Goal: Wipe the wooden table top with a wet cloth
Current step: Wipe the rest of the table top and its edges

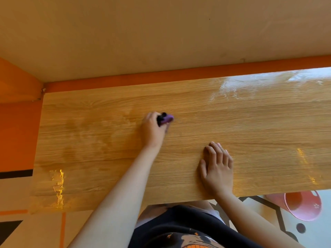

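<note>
You have no readable text, label, brand, number or sign anywhere in this view. The orange-and-white print on your dark shirt (189,238), at the bottom centre of the frame, is a graphic with no letters you can make out. The pink bucket (302,205), lower right, shows only small cut-out shapes, no writing.
</note>
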`<action>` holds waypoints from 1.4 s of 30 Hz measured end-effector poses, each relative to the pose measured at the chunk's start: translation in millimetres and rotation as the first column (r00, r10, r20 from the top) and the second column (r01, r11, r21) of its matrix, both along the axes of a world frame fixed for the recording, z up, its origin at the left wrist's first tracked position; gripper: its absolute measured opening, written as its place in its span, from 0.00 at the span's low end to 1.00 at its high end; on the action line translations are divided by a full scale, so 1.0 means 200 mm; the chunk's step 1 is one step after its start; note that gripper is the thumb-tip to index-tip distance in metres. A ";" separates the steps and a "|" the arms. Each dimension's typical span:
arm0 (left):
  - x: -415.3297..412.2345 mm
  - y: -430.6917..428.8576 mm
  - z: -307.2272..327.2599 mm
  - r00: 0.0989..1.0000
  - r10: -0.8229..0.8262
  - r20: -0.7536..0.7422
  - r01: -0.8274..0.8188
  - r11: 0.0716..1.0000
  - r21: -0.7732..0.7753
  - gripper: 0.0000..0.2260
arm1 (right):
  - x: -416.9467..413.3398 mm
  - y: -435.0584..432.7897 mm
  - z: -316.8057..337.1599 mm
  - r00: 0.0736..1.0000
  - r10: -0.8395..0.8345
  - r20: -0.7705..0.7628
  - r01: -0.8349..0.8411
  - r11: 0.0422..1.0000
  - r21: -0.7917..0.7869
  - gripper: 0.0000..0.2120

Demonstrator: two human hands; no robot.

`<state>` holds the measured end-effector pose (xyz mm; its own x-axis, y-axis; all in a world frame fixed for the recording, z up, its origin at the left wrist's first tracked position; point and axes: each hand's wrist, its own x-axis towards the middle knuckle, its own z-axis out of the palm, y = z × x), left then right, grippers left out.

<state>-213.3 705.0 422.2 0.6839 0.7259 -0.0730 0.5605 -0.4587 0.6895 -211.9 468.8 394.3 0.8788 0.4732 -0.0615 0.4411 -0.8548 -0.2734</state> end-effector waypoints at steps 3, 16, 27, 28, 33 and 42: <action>-0.10 0.29 -0.03 0.972 0.233 -0.030 -0.233 0.972 0.021 0.10 | 0.00 0.00 0.00 1.000 0.001 0.001 -0.001 1.000 -0.009 0.22; 0.08 -0.16 -0.01 0.999 -0.045 -0.010 0.045 0.999 -0.003 0.10 | 0.00 0.00 0.01 1.000 0.001 -0.020 -0.001 1.000 -0.006 0.23; -0.27 0.54 -0.04 0.873 0.482 -0.079 -0.471 0.874 0.122 0.13 | 0.00 -0.01 0.01 1.000 -0.002 -0.018 0.002 1.000 0.003 0.23; -0.29 0.55 -0.04 0.867 0.491 -0.088 -0.478 0.868 0.133 0.13 | 0.00 -0.01 0.01 1.000 -0.003 -0.017 0.003 1.000 0.005 0.23; -0.14 0.37 -0.03 0.973 0.223 -0.051 -0.214 0.967 0.135 0.10 | 0.01 -0.01 0.00 1.000 0.001 -0.019 -0.001 1.000 -0.014 0.23; 0.32 0.08 -0.02 0.963 -0.269 -0.005 0.267 0.954 0.136 0.11 | 0.01 -0.01 0.00 1.000 0.001 -0.008 -0.001 1.000 0.002 0.23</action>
<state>-148.8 720.8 418.3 0.8550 0.5182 0.0229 0.3953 -0.6796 0.6179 -209.3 467.6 393.7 0.8779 0.4741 -0.0675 0.4398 -0.8539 -0.2781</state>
